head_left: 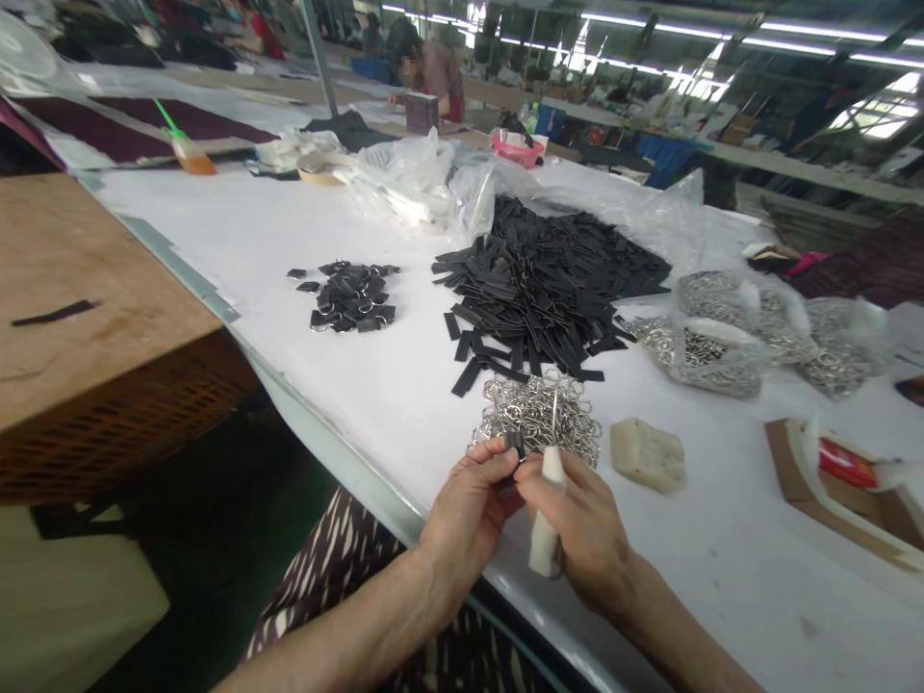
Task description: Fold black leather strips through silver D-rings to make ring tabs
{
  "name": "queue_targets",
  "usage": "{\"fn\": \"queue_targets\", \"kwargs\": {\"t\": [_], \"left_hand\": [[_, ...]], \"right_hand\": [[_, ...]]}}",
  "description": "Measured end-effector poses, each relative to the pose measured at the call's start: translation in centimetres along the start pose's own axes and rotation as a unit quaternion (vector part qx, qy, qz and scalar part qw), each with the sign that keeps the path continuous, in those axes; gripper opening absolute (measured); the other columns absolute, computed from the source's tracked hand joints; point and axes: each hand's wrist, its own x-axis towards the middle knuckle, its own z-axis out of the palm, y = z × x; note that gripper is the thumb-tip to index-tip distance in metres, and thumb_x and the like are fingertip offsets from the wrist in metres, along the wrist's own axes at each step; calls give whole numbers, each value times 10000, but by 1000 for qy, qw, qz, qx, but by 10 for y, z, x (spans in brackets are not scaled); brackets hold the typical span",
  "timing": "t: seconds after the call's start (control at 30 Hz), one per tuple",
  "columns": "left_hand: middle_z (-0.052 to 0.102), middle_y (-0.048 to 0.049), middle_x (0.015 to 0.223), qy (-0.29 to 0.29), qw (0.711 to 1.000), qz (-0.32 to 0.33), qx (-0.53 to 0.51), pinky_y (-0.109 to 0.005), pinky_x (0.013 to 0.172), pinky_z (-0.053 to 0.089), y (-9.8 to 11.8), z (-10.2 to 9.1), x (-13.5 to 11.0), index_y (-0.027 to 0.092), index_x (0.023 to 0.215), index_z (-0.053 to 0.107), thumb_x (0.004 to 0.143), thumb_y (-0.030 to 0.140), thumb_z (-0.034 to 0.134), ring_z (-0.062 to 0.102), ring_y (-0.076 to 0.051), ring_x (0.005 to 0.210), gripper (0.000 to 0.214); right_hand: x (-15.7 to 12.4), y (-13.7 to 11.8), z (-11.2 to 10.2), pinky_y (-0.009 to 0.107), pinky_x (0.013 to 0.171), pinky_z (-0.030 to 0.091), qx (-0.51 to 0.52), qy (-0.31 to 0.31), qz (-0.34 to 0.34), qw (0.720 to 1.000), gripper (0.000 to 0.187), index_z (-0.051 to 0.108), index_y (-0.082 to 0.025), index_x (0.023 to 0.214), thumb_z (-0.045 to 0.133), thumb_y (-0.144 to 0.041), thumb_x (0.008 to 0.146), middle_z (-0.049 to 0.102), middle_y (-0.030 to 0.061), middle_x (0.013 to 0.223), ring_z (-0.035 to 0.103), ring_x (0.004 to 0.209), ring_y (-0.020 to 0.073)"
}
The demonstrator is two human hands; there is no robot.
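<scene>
My left hand [466,496] pinches a small folded black strip [514,443] between thumb and fingers. Wrapped round the pale handle of a thin-bladed tool, perhaps an awl [546,544], is my right hand [592,525]; its thin metal shaft points away from me. The right fingertips meet the left ones at the strip; whether a ring sits in the fold is hidden. Just beyond both hands lies a heap of silvery metal rings [530,409]. Behind it spreads a large pile of black strips [549,279]. Folded black tabs with rings [353,298] form a smaller pile to the left.
Right of my hands sit a yellowish block [648,454] and an open cardboard box [841,491]. Plastic bags of metal rings [711,356] stand behind them. Clear plastic wrapping [425,183] lies at the back of the white table [324,385]. A wooden-topped table [93,289] adjoins at left.
</scene>
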Motion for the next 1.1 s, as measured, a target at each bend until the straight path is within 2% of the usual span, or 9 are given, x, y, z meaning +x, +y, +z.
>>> {"fn": "queue_targets", "kwargs": {"t": [0.07, 0.13, 0.23, 0.33, 0.47, 0.6, 0.7, 0.9, 1.1], "left_hand": [[628, 20, 624, -7, 1000, 1, -3, -215, 571, 471, -2, 0, 0, 143, 731, 591, 589, 88, 754, 582, -97, 528, 223], [636, 19, 630, -16, 1000, 5, -2, -224, 605, 481, -3, 1, 0, 152, 716, 578, 595, 108, 762, 602, -106, 552, 224], [661, 11, 676, -34, 999, 31, 15, -258, 697, 494, -6, 1, -1, 161, 708, 568, 636, 149, 751, 636, -129, 633, 197], [676, 2, 728, -44, 994, 81, 60, -306, 802, 480, -9, 0, -4, 164, 760, 585, 721, 209, 699, 649, -150, 713, 128], [704, -40, 860, -88, 975, 131, 156, -327, 881, 443, -11, -1, -9, 163, 898, 611, 815, 235, 605, 648, -176, 836, 110], [715, -36, 862, -95, 960, 143, 223, -261, 823, 457, -8, 3, -8, 163, 884, 625, 750, 126, 657, 645, -166, 843, 143], [720, -33, 809, -70, 958, 140, 242, -262, 786, 478, -6, 4, -6, 158, 829, 631, 751, 123, 646, 650, -154, 768, 86], [720, -25, 738, -66, 957, 148, 243, -323, 784, 507, -6, -3, -2, 160, 815, 640, 759, 160, 644, 657, -154, 687, 56], [720, -16, 706, -72, 959, 136, 239, -316, 766, 513, -7, -7, -1, 157, 803, 649, 758, 168, 650, 669, -153, 659, 46]], "right_hand": [[0, -3, 0, 332, 613, 467, 13, -2, 33, 999, 200, 568, -217, 731, 436, -135, 857, 638, 32, 744, 560, 697, 189], [1, -7, 0, 312, 605, 462, 57, 43, 109, 991, 143, 558, -219, 771, 464, -138, 843, 630, 21, 752, 562, 699, 179], [4, -10, -2, 294, 637, 477, 131, 110, 230, 958, 96, 521, -222, 881, 526, -153, 813, 623, 16, 816, 587, 737, 165], [9, -10, -5, 279, 629, 474, 172, 113, 287, 936, 131, 488, -220, 879, 548, -147, 788, 604, 4, 805, 585, 733, 153], [14, -8, -9, 262, 606, 460, 199, 112, 317, 921, 135, 470, -222, 857, 546, -142, 781, 573, -20, 766, 554, 697, 134], [15, -9, -10, 247, 570, 445, 217, 110, 329, 912, 120, 463, -217, 825, 543, -144, 774, 560, -29, 729, 532, 649, 121], [14, -10, -9, 247, 577, 444, 224, 105, 339, 908, 128, 460, -215, 820, 540, -131, 766, 561, -31, 727, 532, 645, 118], [12, -10, -11, 278, 621, 447, 214, 82, 355, 906, 133, 465, -225, 844, 550, -149, 776, 570, -27, 747, 541, 663, 128], [11, -8, -10, 327, 727, 470, 236, 84, 332, 909, 180, 472, -250, 916, 561, -156, 791, 613, 12, 945, 585, 852, 169]]}}
